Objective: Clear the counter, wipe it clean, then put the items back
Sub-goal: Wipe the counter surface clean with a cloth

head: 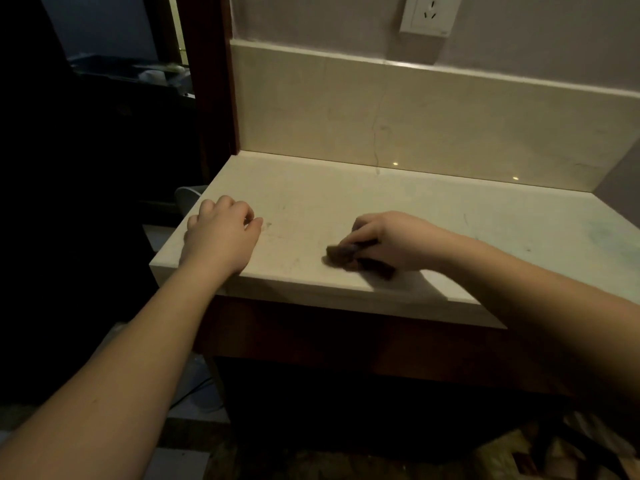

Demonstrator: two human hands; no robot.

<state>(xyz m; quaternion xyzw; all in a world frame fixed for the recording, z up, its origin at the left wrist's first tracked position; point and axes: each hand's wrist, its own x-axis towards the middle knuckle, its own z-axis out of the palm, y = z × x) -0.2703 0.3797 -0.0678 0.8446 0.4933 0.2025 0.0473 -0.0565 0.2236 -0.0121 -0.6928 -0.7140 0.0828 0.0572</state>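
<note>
My right hand [384, 237] pinches the dark crumpled wiping cloth [346, 254], pressing it on the pale stone table [433, 209] near the front edge. My left hand [221, 230], loosely curled and empty, rests leftward; unwiped surface lies behind and right.

place: home interior | evidence: stone counter [381, 202], wall socket [427, 13]
</note>
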